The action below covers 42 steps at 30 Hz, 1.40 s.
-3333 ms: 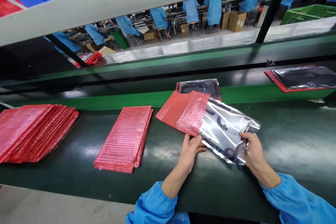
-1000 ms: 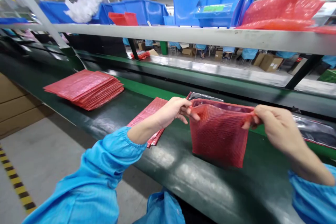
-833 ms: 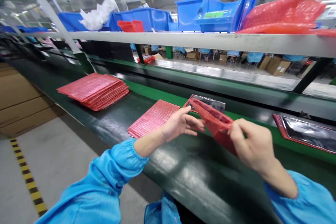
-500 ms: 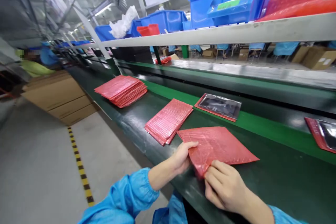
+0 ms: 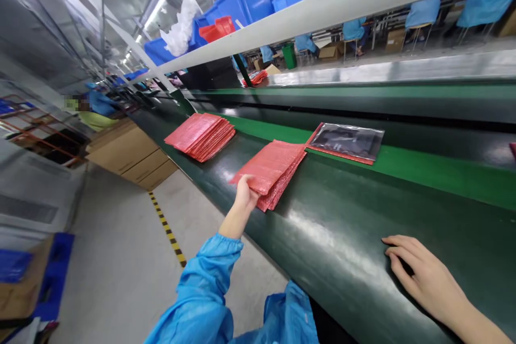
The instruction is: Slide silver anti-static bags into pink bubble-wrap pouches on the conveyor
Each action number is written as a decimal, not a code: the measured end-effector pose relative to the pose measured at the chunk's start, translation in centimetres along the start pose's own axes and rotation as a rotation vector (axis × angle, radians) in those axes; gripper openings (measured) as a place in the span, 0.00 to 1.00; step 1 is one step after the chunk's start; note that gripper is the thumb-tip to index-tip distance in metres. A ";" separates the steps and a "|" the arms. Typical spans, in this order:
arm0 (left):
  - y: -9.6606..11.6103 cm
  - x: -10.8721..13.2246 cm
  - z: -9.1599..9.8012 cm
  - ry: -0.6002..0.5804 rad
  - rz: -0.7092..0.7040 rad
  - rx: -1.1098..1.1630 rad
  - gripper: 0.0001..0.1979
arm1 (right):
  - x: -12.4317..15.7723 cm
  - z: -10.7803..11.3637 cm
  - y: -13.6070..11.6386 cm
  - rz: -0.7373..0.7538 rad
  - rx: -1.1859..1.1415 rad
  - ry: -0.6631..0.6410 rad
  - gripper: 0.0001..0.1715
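My left hand [image 5: 244, 192] reaches out to the near stack of red bubble-wrap bags [image 5: 276, 169] on the dark green belt [image 5: 342, 226], and its fingers pinch the near edge of the top bag, lifting it slightly. My right hand [image 5: 423, 277] lies flat on the belt at the lower right, fingers stretched out, holding nothing. Beyond the stack, a silver foil bag [image 5: 349, 141] rests on a red bubble-wrap bag on the bright green strip.
A second, thicker stack of red bags [image 5: 201, 135] lies farther left on the belt. A grey shelf [image 5: 322, 11] above carries blue bins [image 5: 242, 5]. Cardboard boxes [image 5: 129, 153] stand on the floor at left. Another person [image 5: 94, 110] is seated far down the line.
The filled red bag that both hands held has left my view. My left hand has moved to the near stack and gripped its top bag. My right hand now rests flat on the belt.
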<state>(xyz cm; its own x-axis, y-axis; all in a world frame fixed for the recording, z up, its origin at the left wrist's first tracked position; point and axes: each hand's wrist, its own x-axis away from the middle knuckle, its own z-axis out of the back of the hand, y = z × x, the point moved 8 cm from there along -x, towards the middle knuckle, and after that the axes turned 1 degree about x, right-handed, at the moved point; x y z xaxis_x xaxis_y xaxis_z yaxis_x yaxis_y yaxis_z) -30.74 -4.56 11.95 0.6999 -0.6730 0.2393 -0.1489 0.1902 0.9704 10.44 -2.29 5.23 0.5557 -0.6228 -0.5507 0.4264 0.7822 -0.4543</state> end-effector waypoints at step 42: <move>-10.9 1.1 -22.7 -0.593 0.092 0.343 0.16 | -20.0 -8.0 13.4 -1.043 -0.570 0.127 0.27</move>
<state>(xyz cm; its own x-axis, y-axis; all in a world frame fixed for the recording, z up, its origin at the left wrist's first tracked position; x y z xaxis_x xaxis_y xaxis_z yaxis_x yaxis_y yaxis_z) -12.53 8.85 0.85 0.1884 -0.9607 0.2039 -0.4703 0.0940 0.8775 -0.63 20.49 4.54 0.0415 -0.9753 0.2172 0.2336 -0.2018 -0.9511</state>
